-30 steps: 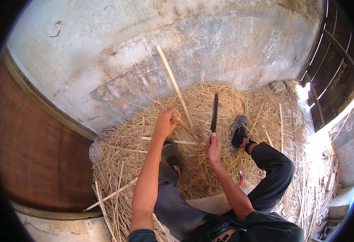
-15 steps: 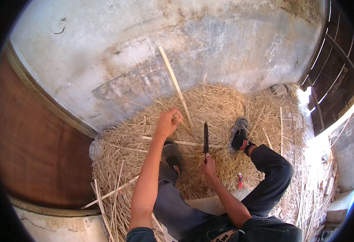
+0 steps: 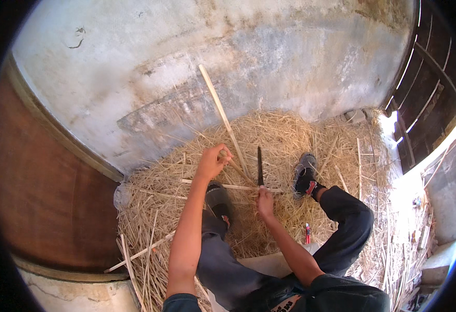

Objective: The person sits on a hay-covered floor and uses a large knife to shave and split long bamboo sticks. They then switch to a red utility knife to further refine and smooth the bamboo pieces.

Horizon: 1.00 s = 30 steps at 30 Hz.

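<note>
My left hand [image 3: 213, 161] grips the lower part of a long pale wooden stick [image 3: 221, 115] that leans up and away toward the grey wall. My right hand [image 3: 265, 198] holds a dark-bladed knife [image 3: 260, 165] by its handle, blade pointing up and away, standing just right of the stick's lower end. A second thin stick [image 3: 222, 184] lies crosswise under both hands, on a heap of straw-like shavings [image 3: 269, 135]. My two feet in dark shoes, one left [image 3: 218, 200] and one right [image 3: 304, 174], rest on the heap.
A grey plastered wall [image 3: 186, 62] curves behind the heap. A brown wooden door [image 3: 35, 197] stands at the left, a dark slatted gate [image 3: 430, 88] at the right. Loose split sticks [image 3: 139, 255] lie at the lower left. A small red-handled tool [image 3: 307, 232] lies by my right leg.
My right hand pulled the knife down and back toward me, then shifted it slightly so the blade stands close beside the stick. My left hand kept its grip on the stick.
</note>
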{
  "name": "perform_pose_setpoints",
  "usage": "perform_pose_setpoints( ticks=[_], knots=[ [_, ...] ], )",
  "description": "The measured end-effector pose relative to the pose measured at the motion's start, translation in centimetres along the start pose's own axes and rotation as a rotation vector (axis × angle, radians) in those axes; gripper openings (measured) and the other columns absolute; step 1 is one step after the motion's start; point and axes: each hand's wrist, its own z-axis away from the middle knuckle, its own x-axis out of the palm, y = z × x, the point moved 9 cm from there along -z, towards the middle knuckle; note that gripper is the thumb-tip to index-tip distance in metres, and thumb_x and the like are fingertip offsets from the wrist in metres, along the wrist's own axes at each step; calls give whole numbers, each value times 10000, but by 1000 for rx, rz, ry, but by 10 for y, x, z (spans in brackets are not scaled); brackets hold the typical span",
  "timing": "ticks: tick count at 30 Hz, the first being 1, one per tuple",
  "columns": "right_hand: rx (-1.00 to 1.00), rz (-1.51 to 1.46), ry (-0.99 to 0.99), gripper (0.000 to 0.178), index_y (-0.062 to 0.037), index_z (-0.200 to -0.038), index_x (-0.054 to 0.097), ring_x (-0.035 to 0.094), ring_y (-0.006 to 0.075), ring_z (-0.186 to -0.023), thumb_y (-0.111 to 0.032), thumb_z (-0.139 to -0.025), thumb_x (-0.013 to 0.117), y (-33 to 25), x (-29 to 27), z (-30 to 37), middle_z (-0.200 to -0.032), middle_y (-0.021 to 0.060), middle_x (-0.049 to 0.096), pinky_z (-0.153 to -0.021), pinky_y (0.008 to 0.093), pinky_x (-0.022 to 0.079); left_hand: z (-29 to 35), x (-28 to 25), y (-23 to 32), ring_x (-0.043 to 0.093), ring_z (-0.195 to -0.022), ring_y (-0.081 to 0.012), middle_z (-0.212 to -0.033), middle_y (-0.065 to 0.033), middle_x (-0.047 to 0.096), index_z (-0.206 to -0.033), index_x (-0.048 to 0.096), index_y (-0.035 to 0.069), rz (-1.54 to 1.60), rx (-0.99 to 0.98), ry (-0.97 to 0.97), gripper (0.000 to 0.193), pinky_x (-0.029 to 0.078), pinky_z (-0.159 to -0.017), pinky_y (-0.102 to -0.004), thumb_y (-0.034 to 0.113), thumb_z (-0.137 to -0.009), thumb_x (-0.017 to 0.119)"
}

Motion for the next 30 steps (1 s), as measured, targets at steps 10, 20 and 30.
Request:
perform_pose_setpoints(
  ticks=[10, 20, 30],
  knots=[
    [-23, 385, 28, 493, -87, -872, 518, 404, 162, -513, -509, -1118, 445, 58, -3, 22, -672, -2, 429, -521, 405, 371, -13, 13, 6, 755, -753, -208, -863, -128, 766, -990, 660, 47, -96, -38, 6, 89, 518, -590, -383, 56, -952, 740],
    [-392, -230, 126, 468, -109, -830, 428, 369, 80, -470, -464, -1134, 426, -112, 8, 32, -651, -15, 429, -432, 267, 341, 5, 5, 0, 756, -729, -222, -815, -146, 750, -1005, 644, 53, -95, -37, 53, 111, 508, -584, -412, 51, -954, 743],
    [100, 323, 4, 490, -57, -787, 531, 502, 215, -570, -414, -1115, 467, 79, -32, 62, -692, 71, 556, -558, 417, 411, 4, 0, 9, 751, -715, -224, -833, -154, 757, -980, 654, 29, -113, -90, 28, 82, 504, -588, -416, 32, -957, 733]
  ],
)
